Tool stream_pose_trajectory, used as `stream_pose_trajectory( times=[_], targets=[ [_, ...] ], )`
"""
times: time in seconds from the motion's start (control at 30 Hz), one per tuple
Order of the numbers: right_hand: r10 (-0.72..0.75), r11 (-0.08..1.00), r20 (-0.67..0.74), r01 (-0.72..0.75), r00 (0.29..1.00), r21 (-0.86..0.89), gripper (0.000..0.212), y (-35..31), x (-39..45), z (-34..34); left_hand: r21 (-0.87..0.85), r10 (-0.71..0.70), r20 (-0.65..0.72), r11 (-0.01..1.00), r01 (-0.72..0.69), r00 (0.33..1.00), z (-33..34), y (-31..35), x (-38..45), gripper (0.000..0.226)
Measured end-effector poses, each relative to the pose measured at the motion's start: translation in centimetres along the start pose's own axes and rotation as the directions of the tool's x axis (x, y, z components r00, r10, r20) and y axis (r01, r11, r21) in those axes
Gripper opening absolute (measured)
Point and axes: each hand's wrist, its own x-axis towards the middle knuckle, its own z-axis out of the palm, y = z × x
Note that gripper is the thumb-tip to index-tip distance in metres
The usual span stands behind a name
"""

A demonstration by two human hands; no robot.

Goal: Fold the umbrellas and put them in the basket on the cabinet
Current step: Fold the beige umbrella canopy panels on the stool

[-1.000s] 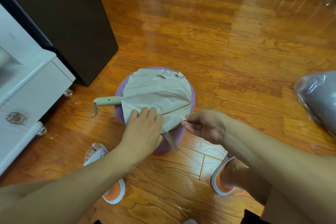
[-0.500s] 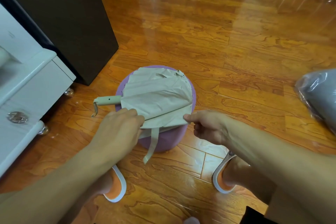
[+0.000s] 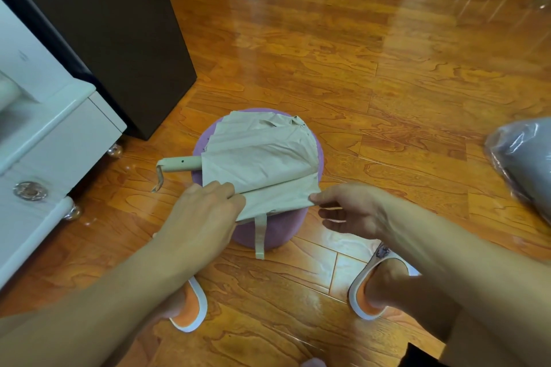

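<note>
A beige folding umbrella (image 3: 259, 155) lies collapsed on a round purple stool (image 3: 269, 231), its pale handle (image 3: 182, 164) sticking out to the left with a short wrist loop. The canopy panels are spread flat. My left hand (image 3: 205, 211) pinches the near left edge of the fabric. My right hand (image 3: 348, 208) pinches the near right corner of the same panel. The umbrella's closing strap (image 3: 260, 237) hangs down over the stool's front. No basket is in view.
A white cabinet (image 3: 44, 140) on ball feet stands at the left, with a dark brown cabinet (image 3: 119, 39) behind it. A grey bundle in clear plastic (image 3: 527, 164) lies on the wooden floor at the right. My slippered feet flank the stool.
My left hand slid off the top of the canopy to its near edge and took hold of the fabric. The strap, which was under that hand, now hangs straight down.
</note>
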Motion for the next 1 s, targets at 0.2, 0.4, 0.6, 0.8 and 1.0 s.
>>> stream_pose_trajectory(
  times=[0.2, 0.4, 0.6, 0.8, 1.0],
  targets=[
    [0.056, 0.998, 0.023, -0.057, 0.998, 0.014, 0.015, 0.5, 0.1, 0.0, 0.042, 0.056, 0.0, 0.998, -0.056, 0.998, 0.0, 0.1, -0.4, 0.031],
    [0.032, 0.993, 0.0, -0.032, 0.999, 0.115, 0.006, 0.5, 0.9, 0.8, 0.047, 0.045, 0.039, 0.998, -0.047, 0.998, 0.0, 0.2, -0.5, 0.029],
    [0.023, 0.992, -0.006, -0.022, 1.0, 0.127, 0.012, 0.2, 0.8, 1.0, 0.046, 0.046, 0.078, 0.998, -0.05, 0.996, 0.5, -0.2, -0.6, 0.032],
    [0.034, 0.996, -0.02, -0.032, 0.999, 0.082, 0.011, 0.2, 0.6, 1.0, 0.013, 0.17, 0.127, 0.985, -0.173, 0.977, 0.9, 0.2, -0.6, 0.031],
    [-0.098, 0.995, -0.101, 0.099, 0.99, 0.01, 0.011, 0.6, 0.8, 1.5, -0.232, 0.018, 0.115, 0.973, 0.009, 0.993, 0.1, -1.5, 1.1, 0.055]
  ],
)
